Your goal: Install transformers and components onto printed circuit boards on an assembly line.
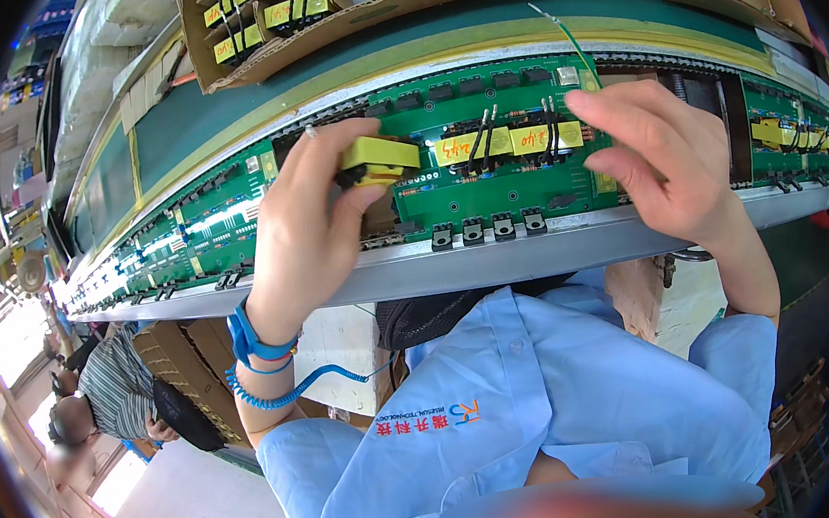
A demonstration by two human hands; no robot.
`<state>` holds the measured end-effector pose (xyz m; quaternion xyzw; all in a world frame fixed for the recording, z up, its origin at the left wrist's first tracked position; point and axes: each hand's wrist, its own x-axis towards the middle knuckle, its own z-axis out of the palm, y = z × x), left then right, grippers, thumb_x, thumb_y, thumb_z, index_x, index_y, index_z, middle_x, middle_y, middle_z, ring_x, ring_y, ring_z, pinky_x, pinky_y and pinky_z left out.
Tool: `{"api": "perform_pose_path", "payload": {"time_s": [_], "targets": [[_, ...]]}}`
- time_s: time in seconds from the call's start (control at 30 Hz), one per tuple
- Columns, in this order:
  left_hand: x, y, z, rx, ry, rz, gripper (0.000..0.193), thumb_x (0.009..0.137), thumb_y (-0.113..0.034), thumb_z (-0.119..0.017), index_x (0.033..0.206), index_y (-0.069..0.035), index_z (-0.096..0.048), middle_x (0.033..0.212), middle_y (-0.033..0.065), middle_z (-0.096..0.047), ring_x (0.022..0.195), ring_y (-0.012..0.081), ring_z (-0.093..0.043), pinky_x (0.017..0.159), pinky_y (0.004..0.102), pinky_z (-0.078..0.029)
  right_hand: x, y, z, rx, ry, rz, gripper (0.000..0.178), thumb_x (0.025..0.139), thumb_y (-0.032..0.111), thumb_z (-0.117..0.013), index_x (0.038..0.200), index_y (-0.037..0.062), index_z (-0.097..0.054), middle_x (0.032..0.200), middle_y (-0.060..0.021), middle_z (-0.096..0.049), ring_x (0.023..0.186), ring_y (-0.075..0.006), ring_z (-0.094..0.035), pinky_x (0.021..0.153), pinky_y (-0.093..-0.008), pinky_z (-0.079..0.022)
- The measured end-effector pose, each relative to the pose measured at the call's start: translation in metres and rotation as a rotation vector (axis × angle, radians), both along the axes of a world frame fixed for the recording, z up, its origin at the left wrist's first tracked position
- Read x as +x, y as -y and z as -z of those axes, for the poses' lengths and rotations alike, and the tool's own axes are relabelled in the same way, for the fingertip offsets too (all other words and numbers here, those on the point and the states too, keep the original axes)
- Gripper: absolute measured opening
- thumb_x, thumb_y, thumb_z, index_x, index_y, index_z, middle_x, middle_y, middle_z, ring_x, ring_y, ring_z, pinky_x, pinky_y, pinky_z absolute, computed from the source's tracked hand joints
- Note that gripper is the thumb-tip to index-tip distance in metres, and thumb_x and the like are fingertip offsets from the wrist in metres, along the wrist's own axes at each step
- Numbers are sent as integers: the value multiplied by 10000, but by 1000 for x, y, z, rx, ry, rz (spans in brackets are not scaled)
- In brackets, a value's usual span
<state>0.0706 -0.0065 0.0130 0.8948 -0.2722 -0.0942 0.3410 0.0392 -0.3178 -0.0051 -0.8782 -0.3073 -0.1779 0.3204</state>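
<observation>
Along the conveyor's point(493, 263) near rail, boards point(207, 227) run off to the left end with little gap between them. The left hand point(301, 234) pinches a yellow transformer point(377, 158) over the left edge of the middle board point(485, 171). The right hand point(664, 156) hovers half open over that board's right edge, holding nothing. Beyond the far rail, a carton point(319, 33) crowds the top.
</observation>
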Motion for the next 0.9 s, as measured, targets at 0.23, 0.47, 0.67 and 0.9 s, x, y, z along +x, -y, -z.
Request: {"api": "perform_pose_path", "payload": {"time_s": [0.23,0.47,0.67,0.9], "targets": [[-2,20,-12,231,192,102,434,775,19,-661,1189,-46,-547,956,141,-577,841,339,-614,689,408,-517,-3,-22,-2,-126,-129,-33,572,674,82,-766,1231,89,-639,1027,-129,-676,826,-268,-677,634,-335,-557],[2,25,-13,320,208,127,486,760,9,-672,1223,-90,-568,957,125,-608,789,350,-606,647,424,-485,1,-24,3,-158,-77,-30,473,708,117,-767,1167,115,-656,959,-90,-658,729,-240,-669,578,-327,-555],[2,23,-6,284,329,229,464,734,1,-691,1170,-77,-552,911,116,-577,755,299,-625,603,384,-527,1,-26,6,-147,-58,-28,448,689,100,-775,1122,91,-662,960,-101,-663,763,-259,-678,605,-339,-564],[-8,21,7,362,474,155,408,765,-40,-634,1165,-86,-570,928,85,-576,714,211,-625,500,310,-532,0,-26,2,-180,-114,-33,487,649,-60,-726,1125,4,-648,1012,-144,-672,841,-284,-671,656,-332,-556]]}}
